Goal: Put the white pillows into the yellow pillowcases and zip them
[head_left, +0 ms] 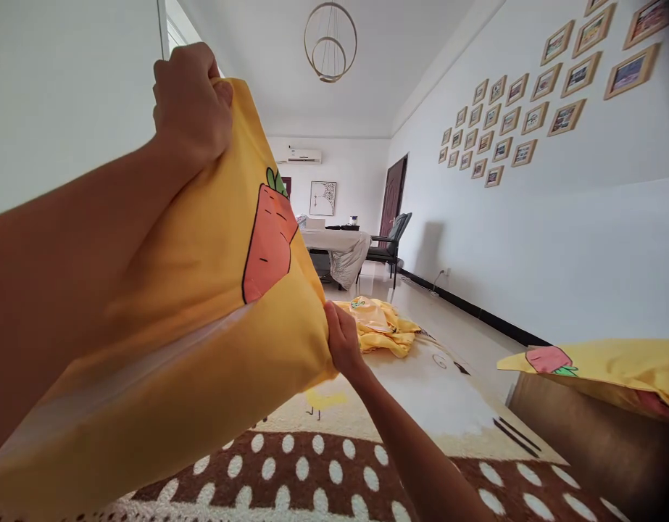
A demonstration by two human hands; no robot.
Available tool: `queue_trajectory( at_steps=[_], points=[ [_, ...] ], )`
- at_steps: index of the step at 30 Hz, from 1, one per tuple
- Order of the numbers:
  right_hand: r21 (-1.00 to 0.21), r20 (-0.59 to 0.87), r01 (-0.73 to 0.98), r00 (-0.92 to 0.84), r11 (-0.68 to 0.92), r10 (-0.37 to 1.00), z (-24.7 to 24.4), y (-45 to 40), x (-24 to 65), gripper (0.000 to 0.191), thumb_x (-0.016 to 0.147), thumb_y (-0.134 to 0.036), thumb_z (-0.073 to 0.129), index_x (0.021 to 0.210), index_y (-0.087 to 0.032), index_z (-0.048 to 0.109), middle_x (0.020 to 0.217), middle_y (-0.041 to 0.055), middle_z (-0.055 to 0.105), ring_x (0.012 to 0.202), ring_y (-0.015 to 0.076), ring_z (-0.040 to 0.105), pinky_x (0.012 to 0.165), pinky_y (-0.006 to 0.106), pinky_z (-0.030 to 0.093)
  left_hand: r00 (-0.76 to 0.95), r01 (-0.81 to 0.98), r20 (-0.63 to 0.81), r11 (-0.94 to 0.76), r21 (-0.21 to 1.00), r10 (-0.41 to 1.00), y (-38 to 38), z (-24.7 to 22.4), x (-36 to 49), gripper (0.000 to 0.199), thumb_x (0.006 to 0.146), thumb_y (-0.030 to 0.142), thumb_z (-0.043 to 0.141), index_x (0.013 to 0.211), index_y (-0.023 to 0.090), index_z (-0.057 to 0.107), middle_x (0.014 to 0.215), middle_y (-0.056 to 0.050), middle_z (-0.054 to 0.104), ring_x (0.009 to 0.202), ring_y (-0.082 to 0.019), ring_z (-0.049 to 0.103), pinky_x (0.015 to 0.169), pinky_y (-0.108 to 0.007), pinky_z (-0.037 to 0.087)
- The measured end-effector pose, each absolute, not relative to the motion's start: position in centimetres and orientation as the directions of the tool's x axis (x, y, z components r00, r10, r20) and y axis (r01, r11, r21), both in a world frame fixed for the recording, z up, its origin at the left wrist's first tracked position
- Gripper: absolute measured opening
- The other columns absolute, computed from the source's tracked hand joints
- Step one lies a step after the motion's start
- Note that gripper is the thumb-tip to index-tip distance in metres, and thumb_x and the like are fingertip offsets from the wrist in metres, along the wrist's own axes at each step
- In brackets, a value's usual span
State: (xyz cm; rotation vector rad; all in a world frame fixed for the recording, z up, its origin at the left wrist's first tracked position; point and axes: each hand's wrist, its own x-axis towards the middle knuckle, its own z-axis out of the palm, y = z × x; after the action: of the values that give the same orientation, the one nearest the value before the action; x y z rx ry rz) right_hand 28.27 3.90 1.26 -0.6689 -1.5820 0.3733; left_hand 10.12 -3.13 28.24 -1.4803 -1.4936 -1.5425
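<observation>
A yellow pillowcase [204, 217] with a printed pink-orange carrot and green leaves fills the left side of the head view. High up, my left hand [190, 98] is closed on its top corner. My right hand [342, 337] grips the pillowcase's lower right edge, fingers wrapped round the cloth. Between the two hands that edge is stretched taut. A pale strip shows along a fold below the carrot; whether anything is inside the case is hidden. Just beyond my right hand, a crumpled heap of yellow fabric [388, 326] lies on the rug.
The patterned rug [323, 471] has a brown border with white spots. At right, a yellow carrot-print cloth [611, 366] lies on a brown surface [567, 413]. Farther back stand a covered table [337, 243] and a dark chair [391, 239]. Framed pictures [509, 119] hang on the right wall.
</observation>
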Motion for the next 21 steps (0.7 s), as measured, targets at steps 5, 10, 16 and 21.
queue_trajectory(
  at_steps=[5,10,16,21],
  points=[
    [-0.428,0.852,0.461,-0.082,0.777,0.517,0.2,3.3,30.0,0.04,0.095,-0.042,0.03,0.061,-0.02,0.031,0.052,-0.0055,0.033,0.049,0.0086,0.031,0.052,0.025,0.021,-0.139,0.886,0.985,-0.432,0.169,0.102,-2.0,27.9,9.1,0.021,0.084,0.022,0.045,0.069,0.019,0.031,0.073,0.0,0.036,0.077,-0.013,0.029,0.075,-0.03,0.029],
    [-0.458,0.71,0.568,-0.229,0.684,0.666,-2.1,4.9,32.1,0.042,0.096,-0.046,0.02,0.071,-0.02,0.042,0.066,0.0005,0.054,0.061,0.0122,0.049,0.055,0.023,0.032,-0.188,0.877,0.978,-0.434,0.206,0.085,-1.8,27.9,9.1,0.019,0.086,0.023,0.046,0.071,0.02,0.036,0.069,0.003,0.035,0.067,-0.012,0.026,0.071,-0.029,0.025],
    [-0.366,0.592,0.798,-0.197,0.479,0.781,-3.7,7.3,34.7,0.032,0.095,-0.033,0.031,0.08,-0.017,0.054,0.066,0.0069,0.06,0.061,0.0179,0.054,0.058,0.027,0.029,-0.139,0.849,0.99,-0.514,0.119,0.0,-0.6,27.0,9.6,0.021,0.088,0.022,0.046,0.07,0.022,0.034,0.063,0.004,0.03,0.061,-0.011,0.023,0.063,-0.028,0.022],
    [-0.316,0.463,0.844,-0.261,0.433,0.847,-2.4,8.7,36.9,0.032,0.092,-0.032,0.043,0.067,-0.018,0.057,0.067,0.0068,0.063,0.064,0.0174,0.057,0.059,0.026,0.033,-0.082,0.804,0.992,-0.594,0.009,-0.095,0.8,26.5,10.0,0.034,0.089,0.019,0.047,0.066,0.022,0.022,0.057,0.005,0.023,0.057,-0.012,0.019,0.059,-0.029,0.02]
  ],
)
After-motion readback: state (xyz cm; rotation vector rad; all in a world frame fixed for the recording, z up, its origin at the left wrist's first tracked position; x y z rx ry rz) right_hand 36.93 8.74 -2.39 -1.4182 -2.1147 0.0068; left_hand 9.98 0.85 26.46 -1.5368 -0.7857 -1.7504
